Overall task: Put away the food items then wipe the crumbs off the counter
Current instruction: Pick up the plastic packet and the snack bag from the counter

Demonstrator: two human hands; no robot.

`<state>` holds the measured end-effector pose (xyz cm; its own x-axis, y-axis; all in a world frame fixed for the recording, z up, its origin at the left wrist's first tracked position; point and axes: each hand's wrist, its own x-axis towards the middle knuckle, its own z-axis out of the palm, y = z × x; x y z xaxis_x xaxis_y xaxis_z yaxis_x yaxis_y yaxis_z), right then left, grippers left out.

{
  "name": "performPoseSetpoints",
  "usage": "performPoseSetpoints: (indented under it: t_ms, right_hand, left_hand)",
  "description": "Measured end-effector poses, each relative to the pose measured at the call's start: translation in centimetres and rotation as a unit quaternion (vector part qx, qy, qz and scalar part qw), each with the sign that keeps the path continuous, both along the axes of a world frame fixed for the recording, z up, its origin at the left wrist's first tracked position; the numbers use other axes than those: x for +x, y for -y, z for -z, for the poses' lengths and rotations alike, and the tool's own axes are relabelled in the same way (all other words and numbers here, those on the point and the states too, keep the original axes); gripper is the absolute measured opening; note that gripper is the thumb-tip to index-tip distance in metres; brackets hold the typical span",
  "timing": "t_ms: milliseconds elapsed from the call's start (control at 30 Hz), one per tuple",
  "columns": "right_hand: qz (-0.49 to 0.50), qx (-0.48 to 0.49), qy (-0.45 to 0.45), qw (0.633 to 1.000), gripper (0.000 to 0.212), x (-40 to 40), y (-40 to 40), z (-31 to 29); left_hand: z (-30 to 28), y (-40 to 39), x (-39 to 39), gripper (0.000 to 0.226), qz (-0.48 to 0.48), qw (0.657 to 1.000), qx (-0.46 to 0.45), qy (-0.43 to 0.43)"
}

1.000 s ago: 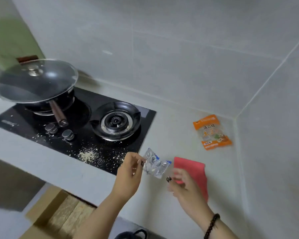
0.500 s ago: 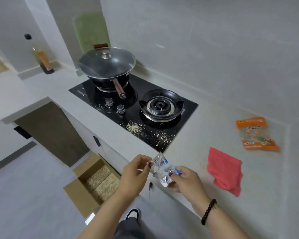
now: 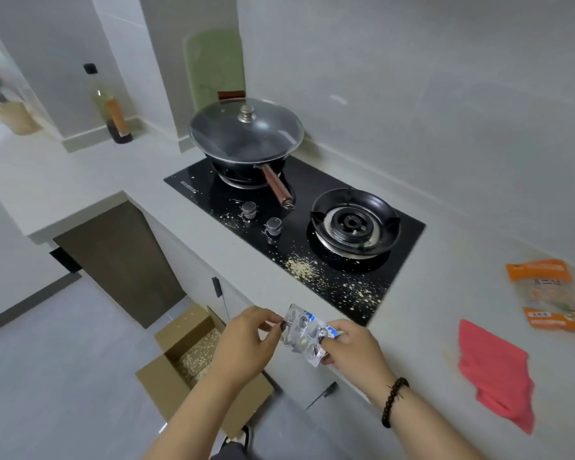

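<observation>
A small silver and blue snack packet hangs over the counter's front edge, pinched between both hands. My left hand grips its left end and my right hand grips its right end. An orange snack packet lies flat at the far right of the pale counter. Beside it, closer to me, lies a crumpled red cloth. Pale crumbs are scattered across the front of the black gas hob.
A lidded wok with a wooden handle sits on the left burner; the right burner is bare. An open cardboard box with pale contents stands on the floor below the counter. A bottle stands far left.
The view has swung left and down, bringing the floor and box into sight. My right hand has closed on the silver packet, which both hands have drawn back to the counter edge.
</observation>
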<state>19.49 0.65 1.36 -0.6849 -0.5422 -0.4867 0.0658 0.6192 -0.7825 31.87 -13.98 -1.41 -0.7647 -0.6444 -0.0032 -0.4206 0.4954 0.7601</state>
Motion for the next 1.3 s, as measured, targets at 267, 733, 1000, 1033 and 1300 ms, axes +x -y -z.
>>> performPoseSetpoints:
  t_ms: [267, 733, 1000, 1033, 1300]
  right_hand:
    - [-0.055, 0.018, 0.029, 0.998, 0.019, 2.1, 12.9, 1.0]
    - [-0.068, 0.105, 0.052, 0.991, 0.025, 4.0, 18.6, 3.6]
    - [-0.031, 0.109, 0.069, 0.991, 0.019, 3.4, 17.1, 4.3]
    - [-0.030, 0.107, 0.071, 0.991, 0.019, 3.5, 17.2, 4.3]
    - [-0.024, 0.083, 0.095, 0.992, 0.022, 3.7, 16.9, 4.6]
  left_hand:
    - [1.1, 12.3, 3.1, 0.020, -0.043, 0.998, 0.027, 0.031]
    - [6.7, 22.8, 6.2, 0.005, -0.153, 0.978, 0.028, 0.136]
    - [9.0, 22.6, 5.8, 0.009, -0.120, 0.980, 0.050, 0.148]
    - [9.1, 22.4, 5.7, 0.008, -0.116, 0.980, 0.052, 0.150]
    - [8.6, 20.7, 4.6, 0.015, -0.003, 0.988, 0.059, 0.144]
